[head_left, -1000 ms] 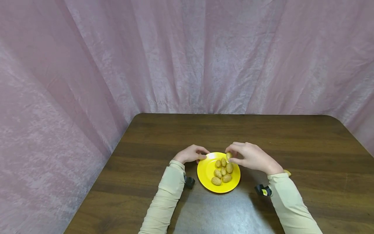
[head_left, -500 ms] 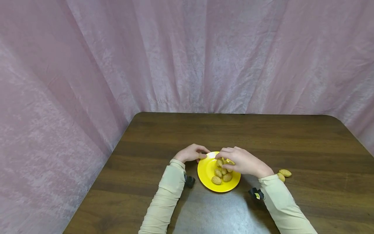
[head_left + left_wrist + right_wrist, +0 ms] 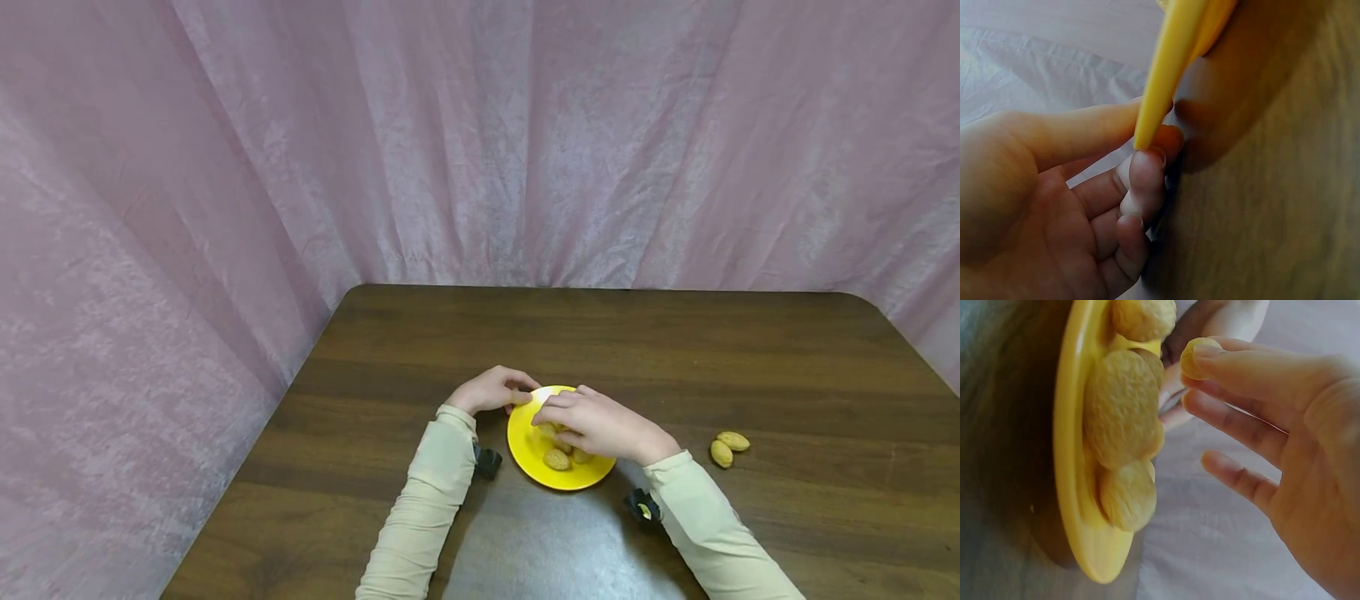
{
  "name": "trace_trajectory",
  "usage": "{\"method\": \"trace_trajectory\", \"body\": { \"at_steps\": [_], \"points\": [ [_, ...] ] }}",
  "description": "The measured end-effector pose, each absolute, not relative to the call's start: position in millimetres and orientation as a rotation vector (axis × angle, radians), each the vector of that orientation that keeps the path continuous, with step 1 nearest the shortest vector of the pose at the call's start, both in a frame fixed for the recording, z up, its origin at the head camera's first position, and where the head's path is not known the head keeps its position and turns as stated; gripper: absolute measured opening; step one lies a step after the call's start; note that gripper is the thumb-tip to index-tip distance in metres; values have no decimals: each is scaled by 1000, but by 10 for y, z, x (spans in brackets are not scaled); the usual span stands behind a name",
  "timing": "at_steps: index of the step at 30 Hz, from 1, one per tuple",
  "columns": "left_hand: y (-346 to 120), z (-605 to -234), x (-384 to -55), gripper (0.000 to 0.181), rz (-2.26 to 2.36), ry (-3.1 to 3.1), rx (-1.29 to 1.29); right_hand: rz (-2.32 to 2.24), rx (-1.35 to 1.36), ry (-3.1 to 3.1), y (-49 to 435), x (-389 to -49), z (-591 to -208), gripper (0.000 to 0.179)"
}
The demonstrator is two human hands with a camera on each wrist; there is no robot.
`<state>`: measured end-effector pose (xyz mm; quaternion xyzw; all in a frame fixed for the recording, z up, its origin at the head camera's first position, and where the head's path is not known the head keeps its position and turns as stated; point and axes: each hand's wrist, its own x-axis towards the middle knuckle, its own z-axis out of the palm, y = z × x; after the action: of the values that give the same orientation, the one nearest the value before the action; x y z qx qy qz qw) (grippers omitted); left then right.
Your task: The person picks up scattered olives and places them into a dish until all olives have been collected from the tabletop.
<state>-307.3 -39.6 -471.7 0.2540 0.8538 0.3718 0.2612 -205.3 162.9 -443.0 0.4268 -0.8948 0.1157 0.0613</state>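
A yellow plate (image 3: 525,457) stands on the table, bearing several wrinkled, tan, oval walnuts (image 3: 557,459). At its upper left rim, my left hand (image 3: 491,391) holds the edge; the left wrist view has the thumb on one face of the rim (image 3: 1163,81) and fingers at the other. Over the plate, my right hand (image 3: 600,423) pinches one walnut (image 3: 1192,359) between thumb and fingers, raised off the plate in the right wrist view. Some walnuts (image 3: 1124,409) lie under that hand and are partly hidden in the head view.
Two walnuts (image 3: 727,447) lie side by side on the brown wooden table (image 3: 787,367), right of the plate. A pink curtain (image 3: 480,150) hangs behind the table and along its left side. Small black cameras (image 3: 642,506) sit at both wrists.
My right hand has moved left and slightly down over the plate, covering more walnuts. The two walnuts at the right have come out from behind its sleeve. My left hand stays at the rim.
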Motion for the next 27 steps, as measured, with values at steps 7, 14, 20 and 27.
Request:
{"method": "trace_trajectory", "body": {
  "at_steps": [7, 14, 20, 27],
  "points": [
    [-386, -4677, -3037, 28, 1026, 2300, 674, 297, 1325, -2702, 1580, -2010, -4456, 25],
    [-360, -4672, -3029, 28, 1022, 2302, 673, 285, 1334, -2701, 1563, -1994, -4476, 21],
    [-328, -4706, -3024, 27, 1029, 2295, 669, 280, 1354, -2736, 1576, -1982, -4486, 22],
    [-328, -4712, -3018, 27, 1017, 2300, 657, 321, 1369, -2777, 1587, -1986, -4494, 25]
  ]
}}
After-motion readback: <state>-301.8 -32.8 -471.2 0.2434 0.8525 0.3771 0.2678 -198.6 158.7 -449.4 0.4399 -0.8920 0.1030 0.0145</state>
